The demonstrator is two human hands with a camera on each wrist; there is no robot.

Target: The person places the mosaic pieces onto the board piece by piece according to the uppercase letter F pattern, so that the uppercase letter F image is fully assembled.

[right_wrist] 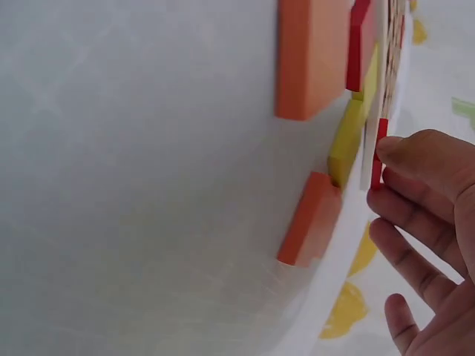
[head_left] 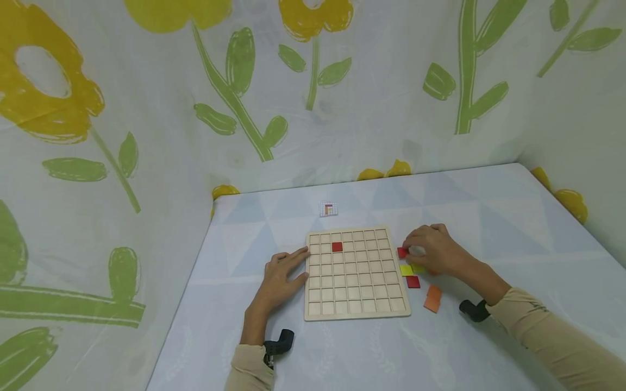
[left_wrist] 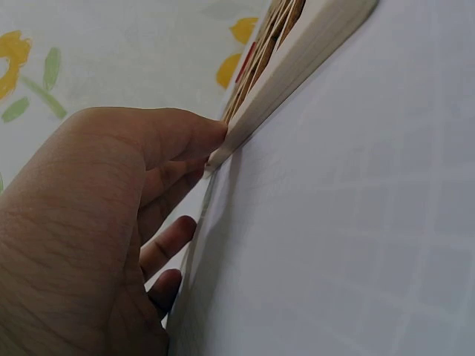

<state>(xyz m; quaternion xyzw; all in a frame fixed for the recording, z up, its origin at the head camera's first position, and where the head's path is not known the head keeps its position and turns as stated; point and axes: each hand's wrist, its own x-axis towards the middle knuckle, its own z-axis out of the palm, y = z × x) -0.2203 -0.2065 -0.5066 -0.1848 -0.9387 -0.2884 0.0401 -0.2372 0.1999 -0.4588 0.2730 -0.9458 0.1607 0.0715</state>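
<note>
A pale wooden grid board (head_left: pixel 354 274) lies on the table with one red tile (head_left: pixel 337 247) in a cell near its top. My left hand (head_left: pixel 281 279) touches the board's left edge, its fingers extended; in the left wrist view, the thumb of that hand (left_wrist: pixel 96 200) meets the wooden rim. Beyond the board's right edge, my right hand (head_left: pixel 432 250) pinches a red tile (right_wrist: pixel 381 132) between thumb and fingers. Close to this hand lie two yellow tiles (head_left: pixel 406 270) and another red tile (head_left: pixel 413 282). The hand partly hides an orange tile.
Overlapping orange tiles (head_left: pixel 432 300) lie right of the board's lower corner. Behind the board is a small card (head_left: pixel 329 209) printed with a coloured grid. Flower-patterned cloth (head_left: pixel 342 136) rises behind the table and at both sides. Each wrist wears a black camera mount (head_left: pixel 281 343).
</note>
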